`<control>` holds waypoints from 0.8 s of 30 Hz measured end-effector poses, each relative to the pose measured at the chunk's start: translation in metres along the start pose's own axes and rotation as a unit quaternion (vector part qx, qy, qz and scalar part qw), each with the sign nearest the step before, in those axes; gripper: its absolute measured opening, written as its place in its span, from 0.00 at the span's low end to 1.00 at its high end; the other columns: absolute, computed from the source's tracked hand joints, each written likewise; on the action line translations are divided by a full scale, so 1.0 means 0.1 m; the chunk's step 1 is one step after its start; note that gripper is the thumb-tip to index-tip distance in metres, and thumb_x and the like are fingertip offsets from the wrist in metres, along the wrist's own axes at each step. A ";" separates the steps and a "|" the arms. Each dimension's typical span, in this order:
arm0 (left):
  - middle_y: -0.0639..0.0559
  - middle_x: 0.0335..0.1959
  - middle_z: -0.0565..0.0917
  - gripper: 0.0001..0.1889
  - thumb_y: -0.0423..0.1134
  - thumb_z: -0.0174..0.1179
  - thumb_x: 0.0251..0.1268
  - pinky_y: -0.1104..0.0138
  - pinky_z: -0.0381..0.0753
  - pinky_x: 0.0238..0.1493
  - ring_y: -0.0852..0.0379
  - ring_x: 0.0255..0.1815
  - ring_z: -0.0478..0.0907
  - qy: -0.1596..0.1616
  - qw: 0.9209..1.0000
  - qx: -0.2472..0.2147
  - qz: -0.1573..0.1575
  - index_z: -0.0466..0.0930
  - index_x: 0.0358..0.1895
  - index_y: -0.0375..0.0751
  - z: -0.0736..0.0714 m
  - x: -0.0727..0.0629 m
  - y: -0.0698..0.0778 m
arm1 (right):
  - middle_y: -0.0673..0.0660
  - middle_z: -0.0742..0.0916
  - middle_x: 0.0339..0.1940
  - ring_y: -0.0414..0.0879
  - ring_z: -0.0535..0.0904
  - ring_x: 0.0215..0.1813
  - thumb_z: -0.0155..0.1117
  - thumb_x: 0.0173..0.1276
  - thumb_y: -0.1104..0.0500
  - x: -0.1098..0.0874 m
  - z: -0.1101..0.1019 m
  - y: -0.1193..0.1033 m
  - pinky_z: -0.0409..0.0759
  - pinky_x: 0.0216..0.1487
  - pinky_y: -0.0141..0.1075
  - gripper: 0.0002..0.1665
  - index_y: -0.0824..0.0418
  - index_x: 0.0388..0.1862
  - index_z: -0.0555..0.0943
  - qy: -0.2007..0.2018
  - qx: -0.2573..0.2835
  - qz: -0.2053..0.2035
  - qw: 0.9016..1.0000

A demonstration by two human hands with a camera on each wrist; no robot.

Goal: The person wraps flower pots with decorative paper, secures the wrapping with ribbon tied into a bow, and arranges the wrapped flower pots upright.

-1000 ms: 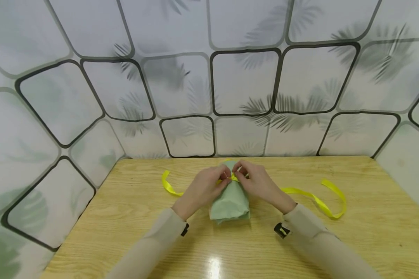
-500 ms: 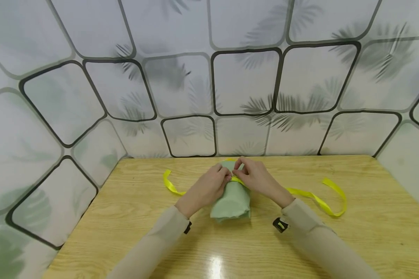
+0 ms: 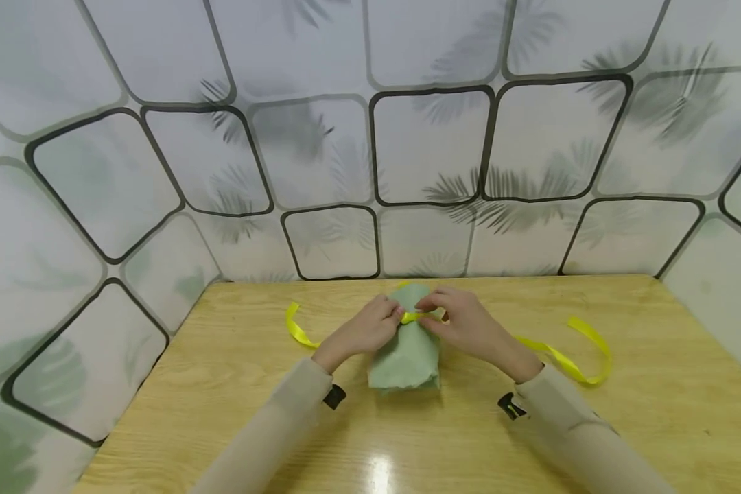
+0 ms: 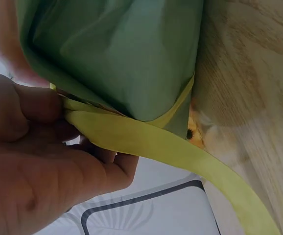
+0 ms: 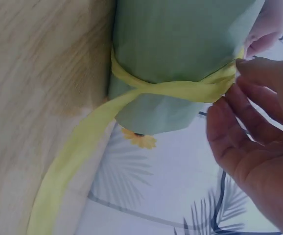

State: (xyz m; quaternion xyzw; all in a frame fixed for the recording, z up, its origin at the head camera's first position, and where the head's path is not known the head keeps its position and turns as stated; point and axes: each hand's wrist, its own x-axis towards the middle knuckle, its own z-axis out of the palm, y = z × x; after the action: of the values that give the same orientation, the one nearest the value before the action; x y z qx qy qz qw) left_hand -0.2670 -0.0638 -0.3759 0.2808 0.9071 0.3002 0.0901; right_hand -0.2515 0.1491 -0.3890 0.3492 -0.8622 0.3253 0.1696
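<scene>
A bundle wrapped in pale green paper [image 3: 406, 363] lies on the table with a yellow ribbon [image 3: 411, 317] crossing around it. My left hand [image 3: 366, 328] pinches the ribbon at the bundle's left side; in the left wrist view the ribbon [image 4: 146, 142] runs from its thumb and fingertips. At the bundle's right side my right hand [image 3: 469, 326] pinches another part of the ribbon, a short stretch showing between both hands. In the right wrist view a yellow flower [image 5: 140, 139] peeks out beyond the green wrapping [image 5: 180, 44]. Fingers partly hide the knot area.
Both ribbon tails lie loose on the wooden table [image 3: 234, 412], one curling left [image 3: 296, 331], the other curling right [image 3: 599, 363]. A patterned curtain-like backdrop [image 3: 432, 151] rises behind the table's far edge and along the sides.
My right hand has moved a little to the right and the hands are farther apart. More yellow ribbon now shows between them. The bundle stays in place.
</scene>
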 end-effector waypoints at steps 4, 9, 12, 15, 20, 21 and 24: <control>0.50 0.27 0.67 0.22 0.38 0.39 0.84 0.67 0.63 0.35 0.53 0.30 0.63 0.008 1.000 0.023 0.007 0.70 0.24 0.43 -0.01 0.01 0.02 | 0.54 0.87 0.34 0.43 0.82 0.35 0.69 0.68 0.68 0.01 0.02 0.02 0.81 0.36 0.35 0.03 0.62 0.38 0.87 -0.026 -0.027 -0.030 0.999; 0.49 0.28 0.68 0.21 0.39 0.38 0.85 0.67 0.62 0.34 0.53 0.30 0.63 0.006 0.999 0.041 0.007 0.71 0.27 0.42 0.01 0.01 0.03 | 0.53 0.87 0.34 0.43 0.83 0.36 0.62 0.72 0.69 0.02 0.03 0.05 0.82 0.36 0.35 0.05 0.62 0.39 0.84 -0.040 -0.004 -0.010 0.999; 0.49 0.30 0.69 0.21 0.40 0.38 0.85 0.67 0.62 0.34 0.53 0.31 0.63 0.007 0.999 0.045 0.004 0.72 0.28 0.43 0.02 0.02 0.03 | 0.52 0.88 0.34 0.41 0.83 0.36 0.61 0.74 0.68 0.04 0.01 0.07 0.82 0.36 0.34 0.06 0.61 0.41 0.83 -0.048 0.017 0.012 0.999; 0.48 0.30 0.69 0.21 0.40 0.38 0.85 0.67 0.62 0.34 0.53 0.31 0.63 0.009 0.999 0.045 -0.001 0.72 0.27 0.42 0.03 0.03 0.04 | 0.52 0.87 0.33 0.39 0.82 0.34 0.60 0.74 0.69 0.05 0.02 0.09 0.81 0.35 0.33 0.05 0.61 0.43 0.80 -0.050 0.028 0.013 0.998; 0.47 0.31 0.71 0.21 0.41 0.39 0.85 0.66 0.63 0.35 0.53 0.32 0.66 0.013 0.999 0.027 -0.011 0.72 0.27 0.43 0.03 0.03 0.03 | 0.51 0.86 0.31 0.38 0.80 0.33 0.61 0.70 0.72 0.04 0.04 0.13 0.83 0.37 0.38 0.09 0.60 0.37 0.82 -0.036 0.005 -0.039 0.999; 0.48 0.31 0.71 0.21 0.41 0.40 0.85 0.66 0.64 0.35 0.53 0.32 0.66 0.014 1.000 0.020 -0.015 0.72 0.27 0.44 0.03 0.03 0.02 | 0.51 0.87 0.31 0.39 0.79 0.33 0.62 0.68 0.72 0.03 0.04 0.13 0.83 0.37 0.38 0.09 0.59 0.36 0.84 -0.036 0.003 -0.046 0.998; 0.49 0.28 0.71 0.22 0.43 0.41 0.85 0.67 0.66 0.34 0.55 0.29 0.66 0.017 1.000 -0.009 -0.020 0.72 0.27 0.44 0.02 0.02 -0.01 | 0.51 0.87 0.32 0.39 0.79 0.32 0.67 0.67 0.69 0.01 0.02 0.13 0.81 0.35 0.35 0.07 0.59 0.36 0.86 -0.040 0.002 -0.050 0.998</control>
State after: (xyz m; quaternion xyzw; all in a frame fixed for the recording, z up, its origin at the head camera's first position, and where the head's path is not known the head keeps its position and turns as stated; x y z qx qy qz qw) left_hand -0.2684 -0.0622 -0.3786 0.2566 0.9112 0.3113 0.0835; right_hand -0.2619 0.1542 -0.3960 0.4050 -0.8491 0.3041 0.1501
